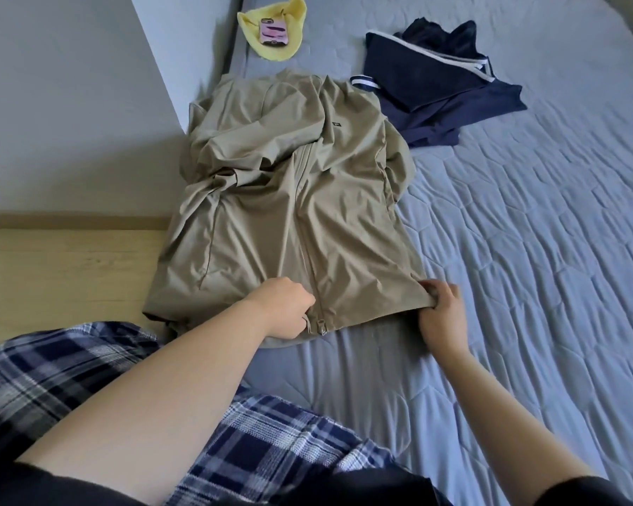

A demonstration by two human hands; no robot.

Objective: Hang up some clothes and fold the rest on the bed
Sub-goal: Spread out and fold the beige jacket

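Observation:
A beige zip jacket point(293, 199) lies front-up on the grey quilted bed point(527, 250), its left side hanging over the bed's edge. My left hand point(285, 308) grips the hem just left of the zipper's bottom end. My right hand point(441, 308) pinches the jacket's lower right corner. The upper left sleeve is bunched across the chest. Dark navy clothes point(439, 89) with white trim lie in a pile beyond the jacket to the right.
A yellow cloth point(293, 12) with a pink phone point(273, 31) on it lies at the far edge of the bed. A grey wall point(70, 104) and wooden floor point(59, 268) are on the left. My plaid trousers point(271, 443) fill the near foreground.

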